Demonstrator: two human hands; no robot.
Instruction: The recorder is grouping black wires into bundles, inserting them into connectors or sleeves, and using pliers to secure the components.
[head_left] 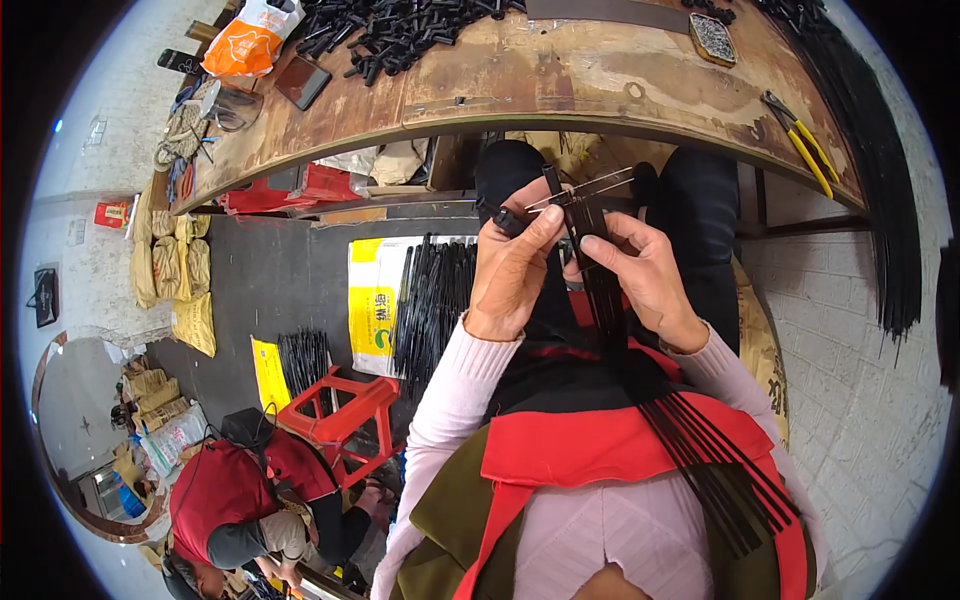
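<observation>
A bundle of long, thin black strips [603, 300] runs from between my hands down across my lap and fans out over my apron. My left hand [510, 272] is closed at the bundle's upper end, with the thumb pressed on it. A short black piece [510, 222] sits by its curled fingers; how it is held is unclear. Thin, shiny metal wires [600, 183] stick out sideways from the bundle's top towards the right. My right hand [645, 272] pinches the bundle a little lower, its thumb across the strips. Fingers behind the bundle are hidden.
The worn wooden table [480, 85] curves ahead, bearing a heap of black parts [400, 35], yellow-handled pliers [805, 145] and a small tin [712, 40]. Long black strands [890, 200] hang off its right end. A red stool [345, 420] and a co-worker [235, 495] are at the lower left.
</observation>
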